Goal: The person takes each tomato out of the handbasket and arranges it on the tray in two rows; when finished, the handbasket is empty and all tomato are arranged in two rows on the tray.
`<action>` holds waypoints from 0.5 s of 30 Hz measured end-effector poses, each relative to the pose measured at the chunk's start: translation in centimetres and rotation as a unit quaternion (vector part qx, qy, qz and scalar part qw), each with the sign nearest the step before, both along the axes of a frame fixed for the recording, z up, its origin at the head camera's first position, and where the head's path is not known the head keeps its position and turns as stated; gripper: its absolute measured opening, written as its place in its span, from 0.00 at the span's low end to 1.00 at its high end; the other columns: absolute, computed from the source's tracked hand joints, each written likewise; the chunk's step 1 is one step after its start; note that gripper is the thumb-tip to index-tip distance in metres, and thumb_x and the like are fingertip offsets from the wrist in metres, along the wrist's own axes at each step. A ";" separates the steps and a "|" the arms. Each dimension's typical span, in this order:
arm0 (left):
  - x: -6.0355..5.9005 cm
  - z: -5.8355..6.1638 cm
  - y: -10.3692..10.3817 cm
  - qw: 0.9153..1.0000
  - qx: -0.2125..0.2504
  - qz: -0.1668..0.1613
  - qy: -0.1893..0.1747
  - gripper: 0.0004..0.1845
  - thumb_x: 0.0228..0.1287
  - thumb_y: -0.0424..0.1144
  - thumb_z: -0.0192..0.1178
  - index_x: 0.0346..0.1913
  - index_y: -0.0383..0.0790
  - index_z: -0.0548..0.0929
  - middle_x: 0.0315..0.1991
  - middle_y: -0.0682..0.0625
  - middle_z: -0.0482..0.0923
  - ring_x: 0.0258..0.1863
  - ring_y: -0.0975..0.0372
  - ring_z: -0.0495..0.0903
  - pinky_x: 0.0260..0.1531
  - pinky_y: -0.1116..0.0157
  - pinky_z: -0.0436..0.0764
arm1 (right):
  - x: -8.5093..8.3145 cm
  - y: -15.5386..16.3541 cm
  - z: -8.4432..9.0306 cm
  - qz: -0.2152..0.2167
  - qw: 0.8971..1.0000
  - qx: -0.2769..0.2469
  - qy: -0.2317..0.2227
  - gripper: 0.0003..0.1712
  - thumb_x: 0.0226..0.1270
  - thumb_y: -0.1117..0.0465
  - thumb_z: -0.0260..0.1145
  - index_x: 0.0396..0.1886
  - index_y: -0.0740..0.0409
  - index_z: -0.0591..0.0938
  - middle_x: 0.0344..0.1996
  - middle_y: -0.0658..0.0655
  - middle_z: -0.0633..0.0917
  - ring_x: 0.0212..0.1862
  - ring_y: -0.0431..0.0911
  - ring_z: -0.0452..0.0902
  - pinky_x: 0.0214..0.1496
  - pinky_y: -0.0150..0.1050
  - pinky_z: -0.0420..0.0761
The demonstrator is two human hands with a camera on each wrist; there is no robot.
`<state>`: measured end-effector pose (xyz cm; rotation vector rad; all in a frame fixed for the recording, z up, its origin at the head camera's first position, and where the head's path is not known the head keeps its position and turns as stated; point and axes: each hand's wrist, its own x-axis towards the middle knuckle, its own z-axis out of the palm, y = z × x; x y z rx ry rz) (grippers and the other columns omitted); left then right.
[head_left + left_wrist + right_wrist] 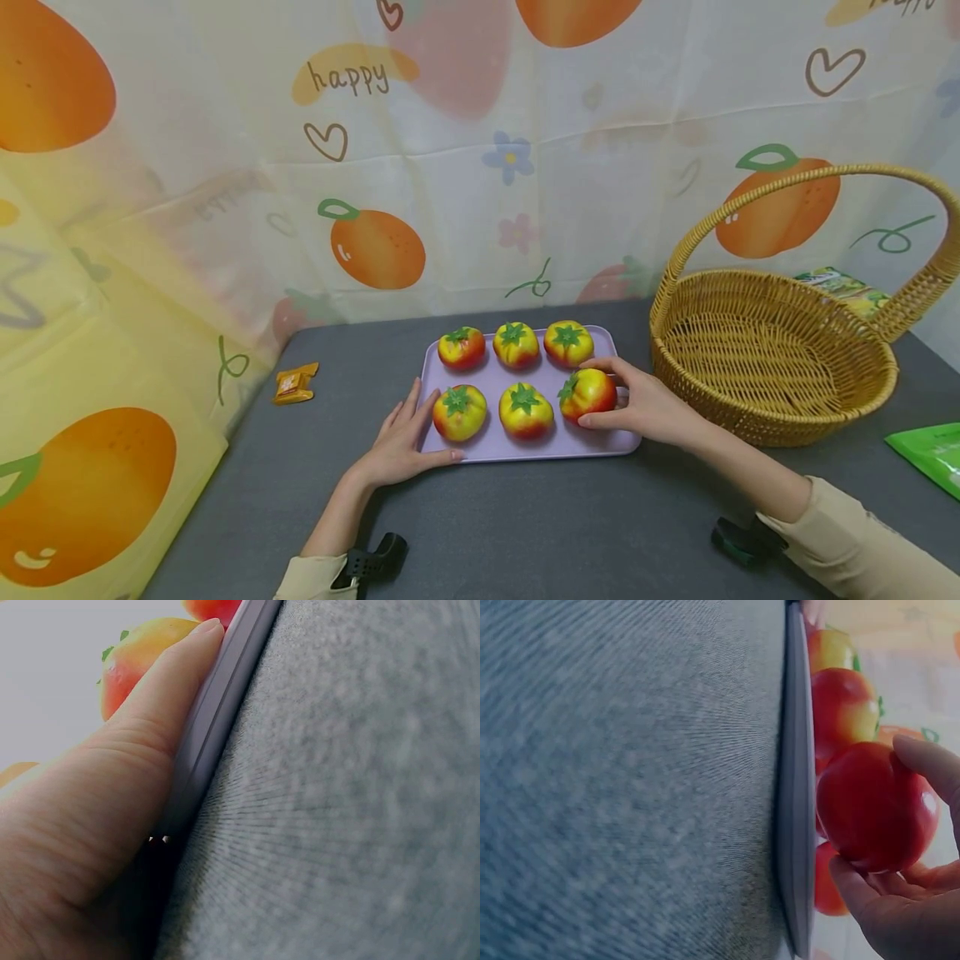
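A lilac tray [480,450] bears two rows of red-and-yellow tomatoes with green star-shaped leaf tops. At its front right, my right hand [651,403] grips a tomato [587,395] between thumb and fingers; that tomato leans to one side. In the right wrist view the tomato [874,806] shows its red underside, close over the tray's rim. My left hand [401,437] rests at the tray's front left corner, fingers stretched along the left side. Its thumb [161,697] lies straight along the front rim, beside the front left tomato [460,413].
A wicker basket [776,429] with a tall handle stands right of the tray. Behind it lies a patterned packet [843,287]; a green packet [933,454] is at the right edge. A small orange wrapped snack [296,384] lies on the left of the dark table [540,525].
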<state>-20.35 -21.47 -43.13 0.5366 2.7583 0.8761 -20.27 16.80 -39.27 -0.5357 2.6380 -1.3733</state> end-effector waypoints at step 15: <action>0.0 0.0 0.0 1.000 0.000 0.001 -0.003 0.55 0.57 0.62 0.65 0.78 0.43 0.48 0.78 0.39 0.27 0.74 0.39 0.35 0.67 0.39 0.36 | -0.2 0.4 -1.0 0.027 0.999 -0.011 -0.021 0.41 0.53 0.48 0.77 0.61 0.54 0.67 0.57 0.59 0.77 0.63 0.58 0.70 0.64 0.59 0.65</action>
